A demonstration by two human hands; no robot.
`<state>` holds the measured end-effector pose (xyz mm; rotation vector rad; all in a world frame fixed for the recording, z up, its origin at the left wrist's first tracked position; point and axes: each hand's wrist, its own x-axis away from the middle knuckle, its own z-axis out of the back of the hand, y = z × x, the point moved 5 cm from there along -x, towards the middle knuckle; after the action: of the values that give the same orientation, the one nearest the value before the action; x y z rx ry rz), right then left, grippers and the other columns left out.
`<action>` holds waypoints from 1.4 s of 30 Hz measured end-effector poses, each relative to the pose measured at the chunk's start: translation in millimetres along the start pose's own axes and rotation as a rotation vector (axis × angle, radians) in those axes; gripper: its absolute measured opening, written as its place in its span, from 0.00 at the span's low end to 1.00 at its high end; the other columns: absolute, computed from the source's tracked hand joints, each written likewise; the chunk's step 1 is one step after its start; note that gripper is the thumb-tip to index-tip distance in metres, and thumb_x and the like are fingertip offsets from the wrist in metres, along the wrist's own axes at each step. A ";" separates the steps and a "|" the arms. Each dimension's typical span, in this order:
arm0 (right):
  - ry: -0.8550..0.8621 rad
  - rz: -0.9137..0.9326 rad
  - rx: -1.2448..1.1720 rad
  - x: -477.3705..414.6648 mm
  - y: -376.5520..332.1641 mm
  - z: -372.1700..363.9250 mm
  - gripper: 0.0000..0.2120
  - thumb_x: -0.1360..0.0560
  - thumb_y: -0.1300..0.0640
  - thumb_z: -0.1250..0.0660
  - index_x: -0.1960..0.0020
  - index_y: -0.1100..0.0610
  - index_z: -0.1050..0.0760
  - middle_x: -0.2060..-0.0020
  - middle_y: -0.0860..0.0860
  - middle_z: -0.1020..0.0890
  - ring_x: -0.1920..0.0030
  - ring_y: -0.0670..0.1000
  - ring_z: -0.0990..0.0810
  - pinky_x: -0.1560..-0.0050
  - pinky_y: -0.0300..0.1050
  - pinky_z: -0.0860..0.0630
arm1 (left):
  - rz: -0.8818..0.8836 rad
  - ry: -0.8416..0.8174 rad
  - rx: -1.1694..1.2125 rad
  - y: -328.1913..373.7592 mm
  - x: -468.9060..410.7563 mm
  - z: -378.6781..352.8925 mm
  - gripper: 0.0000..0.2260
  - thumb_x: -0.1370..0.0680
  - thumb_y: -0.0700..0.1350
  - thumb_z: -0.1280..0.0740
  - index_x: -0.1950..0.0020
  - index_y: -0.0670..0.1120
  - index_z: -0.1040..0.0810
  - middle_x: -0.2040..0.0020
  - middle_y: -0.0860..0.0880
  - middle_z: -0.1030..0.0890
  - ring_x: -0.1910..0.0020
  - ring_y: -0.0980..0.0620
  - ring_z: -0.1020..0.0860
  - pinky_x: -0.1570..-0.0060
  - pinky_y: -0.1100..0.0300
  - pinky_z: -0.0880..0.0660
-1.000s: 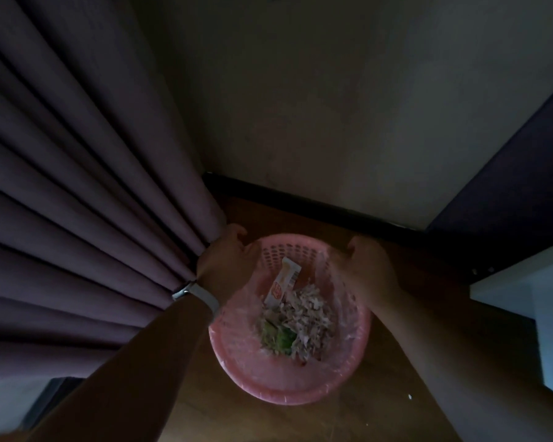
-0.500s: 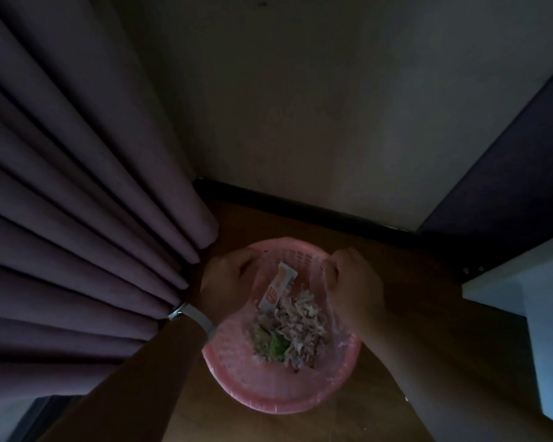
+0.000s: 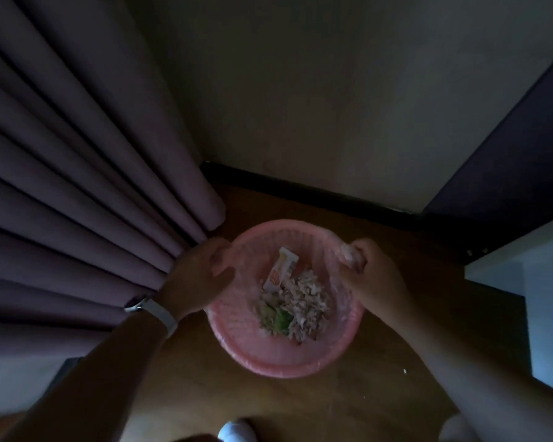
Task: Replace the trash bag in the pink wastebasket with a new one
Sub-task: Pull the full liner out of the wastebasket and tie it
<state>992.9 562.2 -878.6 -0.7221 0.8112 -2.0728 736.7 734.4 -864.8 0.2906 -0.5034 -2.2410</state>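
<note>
Dim corner. The pink wastebasket point(image 3: 284, 355) stood on the wooden floor point(image 3: 380, 393), just beside the purple curtain point(image 3: 77, 186) and near the dark baseboard point(image 3: 316, 189). A clear trash bag point(image 3: 344, 301) lined it, holding shredded scraps point(image 3: 300, 301) and a small white wrapper point(image 3: 280, 272). My left hand point(image 3: 198, 275) lay at the left rim, fingers loosely together; whether they gripped the bag, I could not tell. My right hand point(image 3: 369, 272) pinched a bunch of the bag's edge at the right rim. Watch point(image 3: 150, 309) on left wrist.
</note>
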 end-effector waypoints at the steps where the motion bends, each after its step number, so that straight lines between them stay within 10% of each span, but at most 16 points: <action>1: -0.025 -0.003 0.011 3.3 3.1 1.2 0.07 0.25 0.49 0.33 0.50 0.47 0.28 0.60 0.48 0.21 0.63 0.48 0.19 0.63 0.52 0.17 | 0.020 -0.020 -0.015 -6.4 9.5 1.9 0.23 0.27 0.58 0.38 0.37 0.46 0.26 0.48 0.46 0.20 0.54 0.46 0.22 0.54 0.55 0.25; 11: -0.167 0.028 0.066 48.8 19.1 5.2 0.03 0.23 0.53 0.34 0.53 0.46 0.27 0.56 0.45 0.25 0.61 0.44 0.22 0.67 0.35 0.29 | 0.400 -0.125 0.151 -18.0 74.6 -7.6 0.08 0.19 0.50 0.39 0.43 0.50 0.25 0.50 0.49 0.20 0.52 0.48 0.22 0.49 0.49 0.25; 29: -0.005 0.119 -0.133 62.3 -56.7 49.7 0.07 0.21 0.49 0.38 0.55 0.51 0.26 0.64 0.52 0.20 0.67 0.52 0.20 0.68 0.52 0.23 | 0.557 0.159 0.680 65.8 62.9 63.8 0.08 0.21 0.46 0.34 0.54 0.41 0.24 0.70 0.45 0.25 0.79 0.56 0.30 0.82 0.66 0.36; 42: -0.021 0.181 0.067 79.5 -151.4 91.8 0.05 0.22 0.51 0.36 0.52 0.52 0.25 0.65 0.50 0.21 0.67 0.49 0.21 0.67 0.50 0.24 | 0.386 0.141 0.258 109.6 38.7 145.9 0.12 0.21 0.52 0.36 0.39 0.52 0.23 0.52 0.53 0.19 0.59 0.53 0.21 0.58 0.54 0.21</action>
<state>947.0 544.3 -690.9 -0.6102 0.7632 -1.9170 731.5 677.5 -687.3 0.4403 -0.7093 -1.7702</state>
